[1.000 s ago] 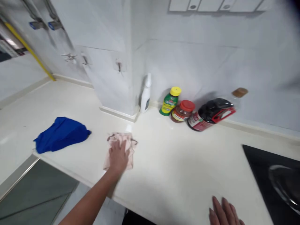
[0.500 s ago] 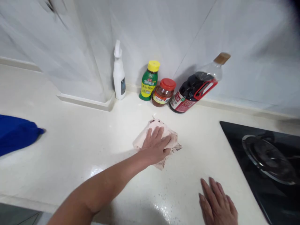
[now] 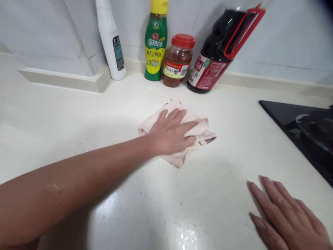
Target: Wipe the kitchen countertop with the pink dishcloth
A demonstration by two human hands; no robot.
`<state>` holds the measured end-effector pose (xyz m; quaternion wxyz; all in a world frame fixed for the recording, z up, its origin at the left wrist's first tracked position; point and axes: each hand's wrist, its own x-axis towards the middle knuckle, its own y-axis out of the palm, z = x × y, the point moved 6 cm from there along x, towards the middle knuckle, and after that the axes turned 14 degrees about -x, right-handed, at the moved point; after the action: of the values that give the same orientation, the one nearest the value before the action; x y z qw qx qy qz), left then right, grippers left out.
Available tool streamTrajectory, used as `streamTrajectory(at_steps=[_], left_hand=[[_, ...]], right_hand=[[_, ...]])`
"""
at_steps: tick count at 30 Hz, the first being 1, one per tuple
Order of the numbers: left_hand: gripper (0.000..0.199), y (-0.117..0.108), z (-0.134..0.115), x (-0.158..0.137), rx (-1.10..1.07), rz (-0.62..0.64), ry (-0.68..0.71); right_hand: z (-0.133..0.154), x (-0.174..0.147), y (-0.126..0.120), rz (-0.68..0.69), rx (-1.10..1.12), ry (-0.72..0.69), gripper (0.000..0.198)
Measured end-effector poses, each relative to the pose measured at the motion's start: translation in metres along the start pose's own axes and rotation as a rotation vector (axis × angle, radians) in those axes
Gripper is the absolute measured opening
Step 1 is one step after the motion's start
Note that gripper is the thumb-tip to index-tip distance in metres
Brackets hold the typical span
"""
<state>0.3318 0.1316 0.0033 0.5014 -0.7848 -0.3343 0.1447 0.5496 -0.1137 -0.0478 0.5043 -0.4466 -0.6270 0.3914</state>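
Note:
My left hand [image 3: 170,133] lies palm down with spread fingers on a pale pink cloth [image 3: 197,130], pressing it against the white countertop [image 3: 223,166]. The cloth is folded and rumpled, with brownish stains and a small tag at its right corner. At the lower right, my right hand [image 3: 288,215] rests on the counter, fingers extended and slightly apart, holding nothing. Behind the cloth stand a green and yellow oyster sauce bottle [image 3: 156,48], a red-lidded jar [image 3: 177,62] and a big dark soy sauce bottle [image 3: 210,66] with a red handle.
A white bottle [image 3: 109,41] stands by the wall corner [image 3: 101,81] at left. At the right edge sits a black cooktop [image 3: 288,121] with a burner. The tiled wall [image 3: 281,45] closes off the back. Small droplets or specks dot the counter near the front.
My view has moved closer to and lower over the counter, so everything looks larger and the blue item at left is out of view. My left hand stays flat on the cloth.

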Motion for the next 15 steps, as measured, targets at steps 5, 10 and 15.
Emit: streamTrajectory(at_steps=[5,10,15], left_hand=[[0.061,0.002,-0.009,-0.01,0.039,0.023,-0.038],[0.06,0.016,-0.055,-0.052,0.041,-0.004,-0.029],[0.06,0.05,-0.125,-0.097,-0.036,0.009,0.037]], right_hand=[[0.004,0.0,-0.003,-0.061,0.078,0.041,0.063],[0.003,0.008,-0.011,-0.092,0.311,0.156,0.068],[-0.019,0.012,-0.014,-0.187,0.659,0.384,0.077]])
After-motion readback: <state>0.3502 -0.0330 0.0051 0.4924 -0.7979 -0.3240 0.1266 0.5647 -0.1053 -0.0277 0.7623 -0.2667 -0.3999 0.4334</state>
